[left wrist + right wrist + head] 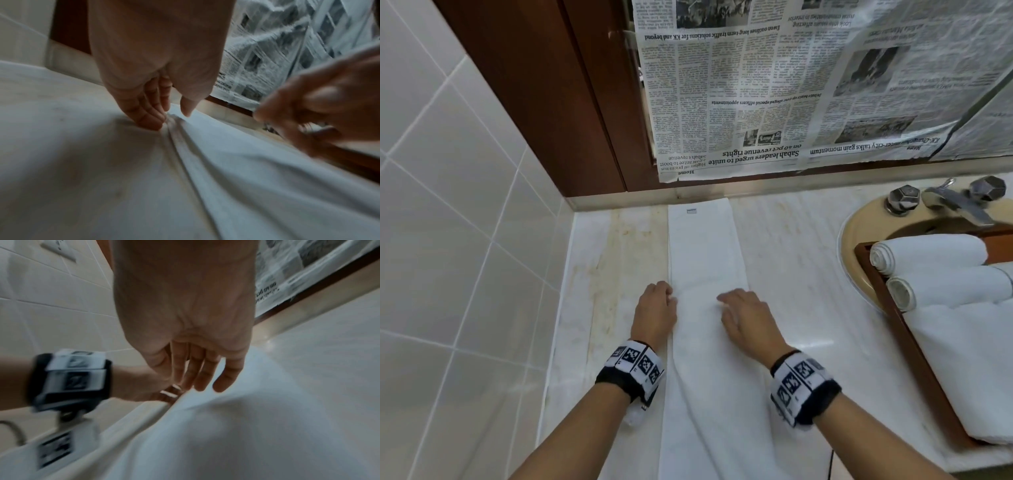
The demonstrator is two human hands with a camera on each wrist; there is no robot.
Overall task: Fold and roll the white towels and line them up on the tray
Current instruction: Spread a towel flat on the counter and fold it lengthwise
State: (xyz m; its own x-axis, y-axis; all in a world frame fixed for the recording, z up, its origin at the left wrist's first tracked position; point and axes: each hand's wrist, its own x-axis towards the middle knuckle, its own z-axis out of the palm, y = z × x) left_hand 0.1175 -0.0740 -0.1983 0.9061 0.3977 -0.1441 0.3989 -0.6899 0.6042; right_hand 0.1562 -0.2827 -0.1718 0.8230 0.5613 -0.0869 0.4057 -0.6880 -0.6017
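Now the worktop (pixel 791 246) carries a long folded white towel (pixel 702 246), lying from its back edge to its front edge. At the right edge, the tray (pixel 914 346) holds two rolled towels (pixel 935 251). My left hand (pixel 654 313) pinches the towel's left fold; my right hand (pixel 748 320) rests on it, fingers relaxed.

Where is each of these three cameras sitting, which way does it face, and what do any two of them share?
Head: on the person's head, looking down at the folded towel on the counter; both forearms and hands show.
Left wrist: along the left hand toward the towel's edge; the right hand shows too.
Right wrist: along the right hand's palm over the towel; the left wristband shows.
Shared: all three see the towel and newspaper.
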